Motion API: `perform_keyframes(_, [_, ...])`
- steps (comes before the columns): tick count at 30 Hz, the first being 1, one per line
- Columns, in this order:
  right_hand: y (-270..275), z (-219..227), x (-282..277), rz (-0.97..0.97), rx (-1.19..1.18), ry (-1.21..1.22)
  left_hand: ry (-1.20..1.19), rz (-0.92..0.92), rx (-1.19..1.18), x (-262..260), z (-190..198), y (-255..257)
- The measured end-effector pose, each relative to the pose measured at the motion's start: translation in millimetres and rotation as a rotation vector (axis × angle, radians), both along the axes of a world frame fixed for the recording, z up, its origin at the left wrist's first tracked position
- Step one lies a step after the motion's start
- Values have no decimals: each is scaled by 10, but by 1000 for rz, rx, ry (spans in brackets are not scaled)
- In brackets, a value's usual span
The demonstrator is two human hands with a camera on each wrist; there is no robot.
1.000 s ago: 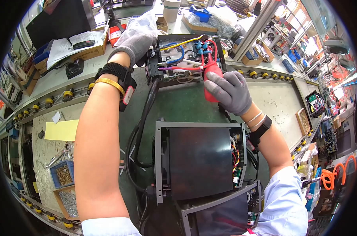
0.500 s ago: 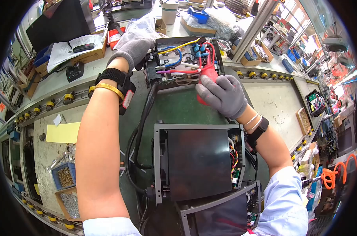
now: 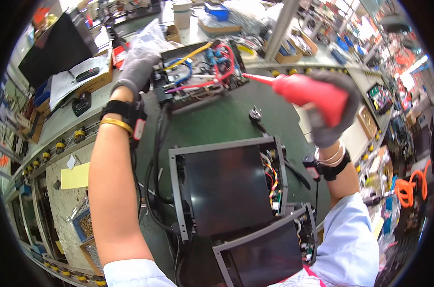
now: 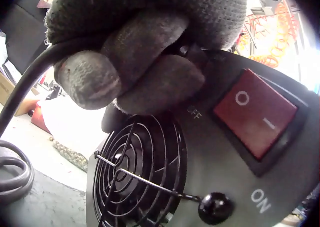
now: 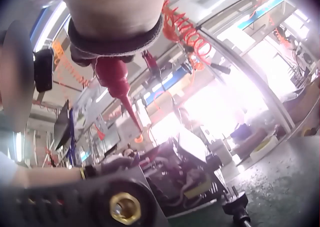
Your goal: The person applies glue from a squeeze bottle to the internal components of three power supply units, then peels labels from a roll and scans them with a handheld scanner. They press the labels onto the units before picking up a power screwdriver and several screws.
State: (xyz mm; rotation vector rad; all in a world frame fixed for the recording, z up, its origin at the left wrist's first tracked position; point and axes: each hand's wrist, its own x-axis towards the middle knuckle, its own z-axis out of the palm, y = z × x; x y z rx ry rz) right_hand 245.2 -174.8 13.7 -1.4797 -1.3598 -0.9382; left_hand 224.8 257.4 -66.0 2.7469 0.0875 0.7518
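Observation:
My gloved left hand (image 3: 136,74) grips the left end of an open electrical unit (image 3: 205,98) packed with red, blue and yellow wires (image 3: 189,56). Close up in the left wrist view, its curled fingers (image 4: 160,84) lie against the end panel, beside a round fan grille (image 4: 142,172) and a red rocker switch (image 4: 256,114). My gloved right hand (image 3: 328,133) holds a red squeeze bottle (image 3: 305,90) out to the right of the unit. The bottle's thin nozzle points left, its tip near the unit's right end.
Two dark-covered units (image 3: 226,191) stand nearer me, with thick black cables (image 3: 152,172) on their left. A plug (image 3: 256,114) lies on the green surface. Small parts bins (image 3: 84,225) sit at left; a plastic bag (image 3: 147,43) is behind the left hand.
The right hand has drawn the squeeze bottle away from the wires to the right, turning it so the nozzle points left. The left hand stays at the unit, which now appears more tilted.

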Motion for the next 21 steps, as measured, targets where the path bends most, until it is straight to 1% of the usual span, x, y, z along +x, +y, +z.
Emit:
perform_keyframes(1, [-124,18,-82,-3,70,265,-171,-105,88,-10,-115,133])
perform_keyframes(2, [-236,67,-74,51,154,380,-97,-80,80,-63,-43,37])
perform_keyframes(3, [-394,122,-102,68,135,484,-22,-55,75,-118,32,-62])
perform_keyframes(4, [-522,159,-146,90,124,585,-26,-80,41,-122,-30,11])
perform_keyframes(6, [-703,168,-252,30,69,625,-26,-103,-212,-144,-160,134])
perform_keyframes(7, [-781,152,-299,7,40,647,-22,-94,-343,-197,-146,76])
perform_keyframes(9, [-830,113,-392,-18,4,651,0,-1,-420,-314,-36,-97])
perform_keyframes(10, [-821,99,-434,-31,-15,653,-17,25,-552,-338,9,-220])
perform_keyframes(11, [-778,112,-440,-40,-8,612,-1,65,-613,-379,60,-318])
perform_keyframes(12, [-758,100,-433,26,-22,624,14,106,-675,-421,111,-416])
perform_keyframes(13, [-755,67,-386,13,-58,566,51,159,-660,-475,175,-488])
perform_keyframes(16, [-654,67,-404,42,-84,503,94,265,-704,-533,248,-612])
perform_keyframes(18, [-624,100,-366,19,-222,313,161,326,-742,-584,342,-699])
perform_keyframes(19, [-612,91,-361,48,-204,288,155,356,-819,-602,401,-807])
perform_keyframes(21, [-603,108,-359,68,-191,261,66,234,-675,-554,266,-677])
